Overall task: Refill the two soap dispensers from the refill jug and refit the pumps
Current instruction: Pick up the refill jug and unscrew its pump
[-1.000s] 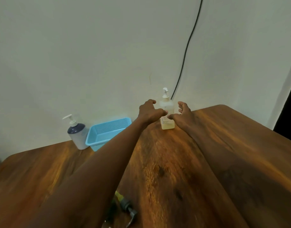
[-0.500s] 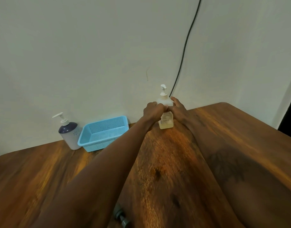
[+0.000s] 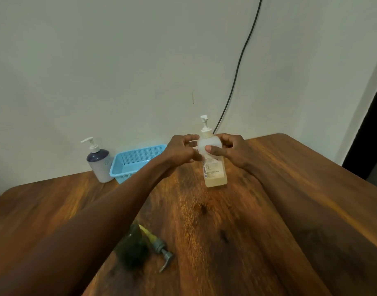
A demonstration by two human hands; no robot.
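A clear soap bottle (image 3: 215, 171) with pale yellow liquid low in it and a white pump (image 3: 205, 124) stands on the wooden table (image 3: 290, 189). My left hand (image 3: 181, 151) and my right hand (image 3: 228, 149) both grip its rounded shoulder from either side. A second dispenser (image 3: 99, 162), white with a dark top and white pump, stands at the back left by the wall. A dark green bottle (image 3: 132, 246) sits near me, partly hidden by my left forearm. A loose grey pump (image 3: 160, 247) with a yellowish tube lies beside it.
A light blue plastic basket (image 3: 130, 167) sits between the white dispenser and my left hand. A black cable (image 3: 241, 60) runs down the wall behind the clear bottle. The table's right edge falls away toward a dark doorway (image 3: 373, 129).
Both hands closed on the clear bottle's shoulder and drew it toward me from the wall. The view dipped, bringing the dark bottle and loose pump into sight.
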